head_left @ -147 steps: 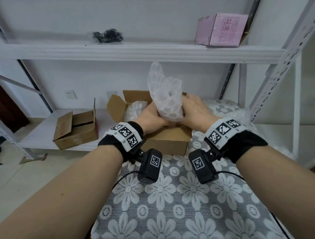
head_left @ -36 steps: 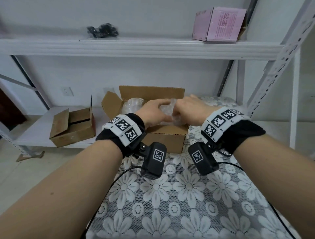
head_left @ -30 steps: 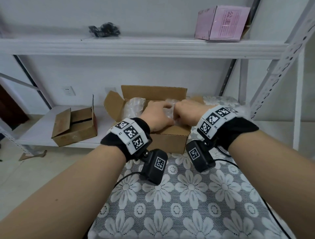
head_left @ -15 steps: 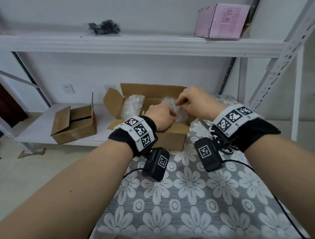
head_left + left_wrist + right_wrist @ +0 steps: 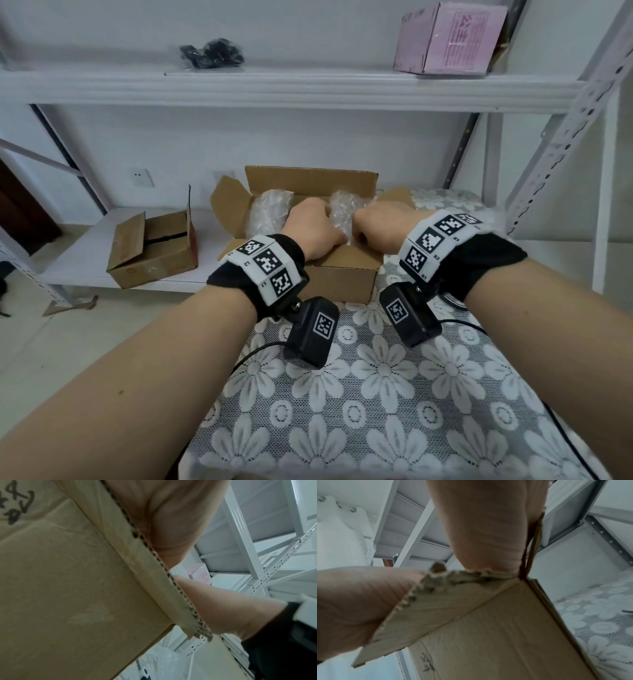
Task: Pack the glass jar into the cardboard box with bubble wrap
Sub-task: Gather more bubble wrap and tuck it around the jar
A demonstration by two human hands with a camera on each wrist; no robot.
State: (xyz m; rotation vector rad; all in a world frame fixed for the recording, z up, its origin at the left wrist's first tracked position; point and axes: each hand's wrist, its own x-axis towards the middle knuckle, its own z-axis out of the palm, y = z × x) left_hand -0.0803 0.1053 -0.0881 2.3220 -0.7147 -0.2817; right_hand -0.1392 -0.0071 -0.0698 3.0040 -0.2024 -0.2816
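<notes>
The open cardboard box [image 5: 342,277] sits at the far end of the flower-patterned table, all flaps up. Two bubble wrap bundles lie inside: one at the left [image 5: 270,212], one in the middle [image 5: 344,209]. The glass itself is hidden by the wrap. My left hand [image 5: 313,229] and right hand [image 5: 380,222] reach over the near flap, their curled fingers closing on the middle bundle from both sides. The fingertips are hidden inside the box. The wrist views show only the box wall [image 5: 68,588] [image 5: 488,628] and the heels of my left hand [image 5: 171,520] and right hand [image 5: 479,527].
A smaller open cardboard box [image 5: 154,246] stands on the low white shelf to the left. On the upper shelf are a pink box [image 5: 448,37] and a black bundle [image 5: 212,54]. A perforated shelf upright [image 5: 565,120] rises at the right. The tablecloth [image 5: 376,394] stretches toward me.
The wrapped bundle, held high above the box earlier, now sits down inside it. Half a second ago my right hand was raised pinching the wrap's top; it has dropped back beside the left.
</notes>
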